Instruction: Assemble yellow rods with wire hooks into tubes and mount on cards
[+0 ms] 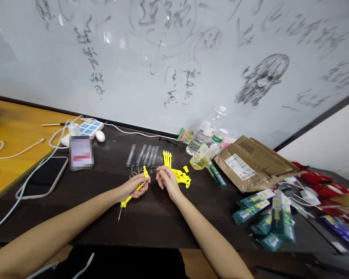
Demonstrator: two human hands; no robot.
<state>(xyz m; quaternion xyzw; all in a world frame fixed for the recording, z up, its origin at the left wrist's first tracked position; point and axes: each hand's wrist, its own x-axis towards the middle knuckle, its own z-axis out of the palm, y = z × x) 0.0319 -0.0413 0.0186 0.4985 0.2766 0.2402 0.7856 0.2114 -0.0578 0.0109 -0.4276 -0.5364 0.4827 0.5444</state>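
My left hand (137,186) is closed around a slim yellow plastic tool (130,197). Thin metal prongs stick out of its lower end, and its yellow head shows above my fingers. My right hand (166,180) hovers just right of it, with fingers loosely bent and apart and nothing visible in them. By its fingertips lie bent metal wire hooks (137,170); whether it touches one I cannot tell. Beyond the hands are several clear plastic tubes (147,155) in a row and several yellow rods (167,159). Small yellow plastic parts (182,177) lie heaped right of my right hand.
Water bottles (202,136) and a cardboard parcel (247,162) stand at the back right. Green boxes (282,217) are piled at the right. A phone (43,177), a power strip (88,128) and white cables occupy the left. A whiteboard (119,77) rises behind the table.
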